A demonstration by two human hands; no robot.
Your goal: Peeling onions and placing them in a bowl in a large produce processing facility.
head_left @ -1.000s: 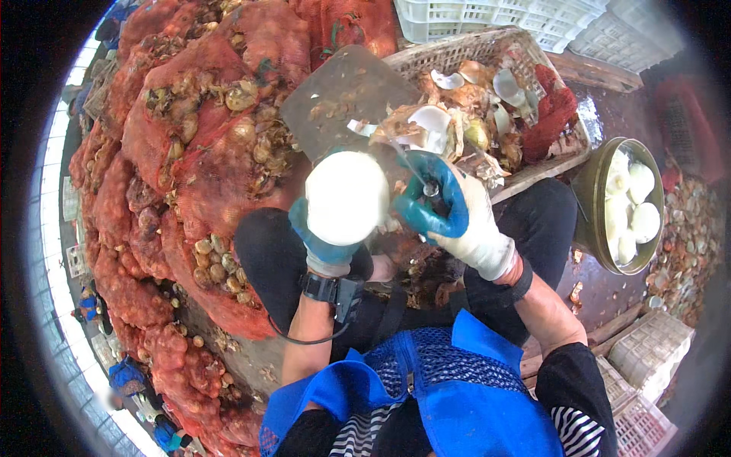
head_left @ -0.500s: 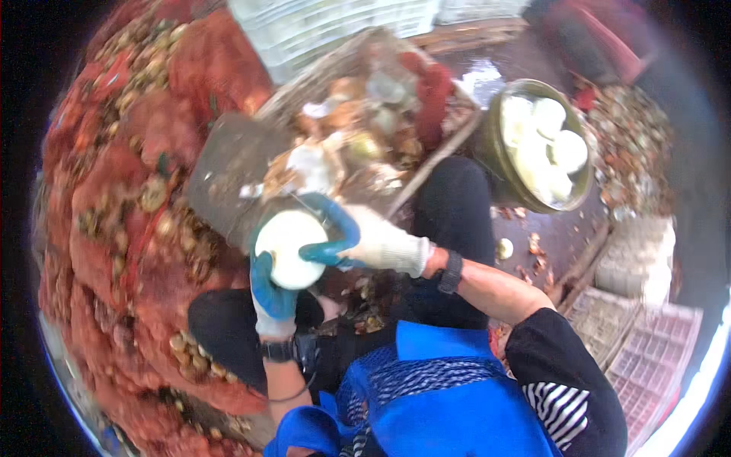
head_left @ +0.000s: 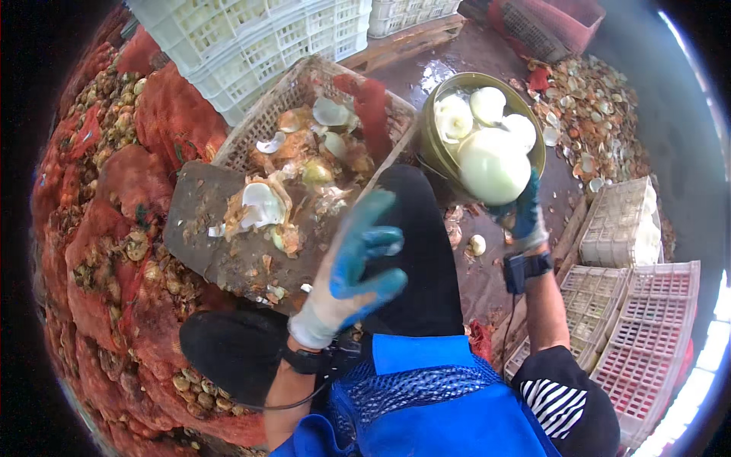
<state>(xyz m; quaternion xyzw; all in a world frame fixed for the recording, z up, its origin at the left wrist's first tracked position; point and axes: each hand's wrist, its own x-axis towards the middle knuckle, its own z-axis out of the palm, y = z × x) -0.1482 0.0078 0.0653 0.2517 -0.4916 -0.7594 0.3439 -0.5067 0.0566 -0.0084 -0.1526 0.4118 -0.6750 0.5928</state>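
A dark, damp floor (head_left: 403, 68) strewn with scraps stretches out below the person, with bulging red mesh sacks (head_left: 183, 107) of unpeeled onions piled along the left side. At the top stand stacked white plastic crates (head_left: 266, 46), and a pinkish-red crate (head_left: 563, 30) sits at the upper right, near a loose heap of peelings (head_left: 590, 114).

The right hand (head_left: 525, 215), in a white glove with a blue-green coating, grasps 1 large peeled onion (head_left: 495, 167) from the near right side. That onion is at the near rim of a round olive-coloured bucket (head_left: 464, 78), overlapping its mouth; whether it touches the onions inside cannot be told. At least 3 other peeled onions (head_left: 520, 133) lie in the bucket.

The left hand (head_left: 346, 266), gloved likewise, is released, with its fingers spread and nothing in its grasp. It hangs above the person's dark-trousered legs (head_left: 422, 244), just beside a grimy flat board (head_left: 202, 213) bearing skins and trimmings.

Beyond the board, a slatted crate (head_left: 255, 118) holds brown and white peel and a bunched red net (head_left: 371, 114). 1 small pale onion (head_left: 477, 244) lies on the floor below the bucket, and more lattice crates (head_left: 647, 350) stand at the lower right.
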